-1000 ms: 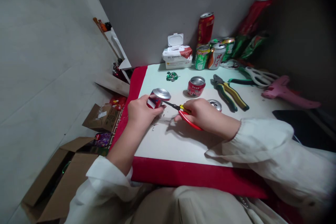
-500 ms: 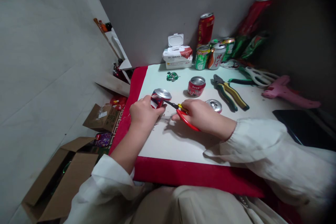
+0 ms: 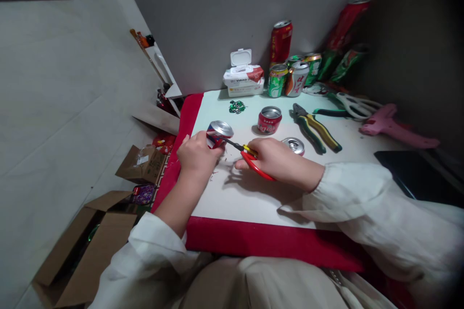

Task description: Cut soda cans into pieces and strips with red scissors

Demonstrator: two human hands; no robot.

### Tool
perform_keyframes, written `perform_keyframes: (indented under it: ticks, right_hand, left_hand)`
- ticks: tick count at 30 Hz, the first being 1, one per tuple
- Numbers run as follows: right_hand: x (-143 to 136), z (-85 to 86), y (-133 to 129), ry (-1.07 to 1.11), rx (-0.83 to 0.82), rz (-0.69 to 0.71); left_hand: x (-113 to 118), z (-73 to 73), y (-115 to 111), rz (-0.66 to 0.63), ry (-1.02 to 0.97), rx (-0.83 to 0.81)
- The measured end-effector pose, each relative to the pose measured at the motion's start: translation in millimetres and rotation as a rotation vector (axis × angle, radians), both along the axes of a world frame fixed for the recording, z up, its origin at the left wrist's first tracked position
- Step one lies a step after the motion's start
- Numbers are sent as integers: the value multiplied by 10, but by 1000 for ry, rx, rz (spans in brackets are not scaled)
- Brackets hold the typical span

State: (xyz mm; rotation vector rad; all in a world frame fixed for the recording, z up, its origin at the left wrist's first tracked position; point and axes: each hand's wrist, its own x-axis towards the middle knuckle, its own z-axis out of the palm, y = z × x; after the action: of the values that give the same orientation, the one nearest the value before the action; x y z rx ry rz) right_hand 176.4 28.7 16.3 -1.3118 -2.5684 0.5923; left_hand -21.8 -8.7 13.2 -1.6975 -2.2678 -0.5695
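Observation:
My left hand (image 3: pixel 197 154) is wrapped round a blue and red can piece (image 3: pixel 221 129) whose silver end faces up. The red-handled scissors (image 3: pixel 255 165) are in my right hand (image 3: pixel 271 158), their dark blades reaching the can's side just below its silver end. Whether the blades are apart is too small to tell. A cut red can (image 3: pixel 269 120) stands open-topped behind my right hand. Another can end (image 3: pixel 294 146), with its silver top up, lies partly hidden beyond that hand. Small scraps lie on the white surface beside my left hand.
Pliers (image 3: pixel 315 128) and a pink glue gun (image 3: pixel 398 128) lie to the right, near a dark flat object (image 3: pixel 416 174). Several cans and a wipes pack (image 3: pixel 244 81) stand at the back. Green pull tabs (image 3: pixel 237 106) are in front of the pack. Cardboard boxes (image 3: pixel 97 246) stand at lower left.
The view has shifted slightly. My left hand, the can piece and the scissors sit a little further left, with both grips unchanged.

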Motion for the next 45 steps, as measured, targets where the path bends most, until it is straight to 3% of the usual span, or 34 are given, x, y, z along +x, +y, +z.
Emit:
perform_keyframes:
  ticks: [5,11,17,30,35,38,45]
  right_hand:
    - [-14,11,7,-69,65,-9]
    - [-6,64,-18,19,-106,-5]
    - [-12,-12,38,69,-128,-8]
    - [20,-146,103,205,-115,60]
    - [3,-61,41,186,-163,20]
    - [-12,-7,21,105,-112,-12]
    - [-9,-3,56,66,-151,11]
  left_hand:
    - [17,-18,-3,-10,31,0]
    - [-24,-39,-38,-31,20,9]
    - [20,-7,-50,10,44,-30]
    - [33,14,-60,-46,74,-28]
    - [-1,-11,-55,-67,82,23]
    - [-1,-34,-51,-59,78,20]
    - [15,-59,-58,-53,66,14]
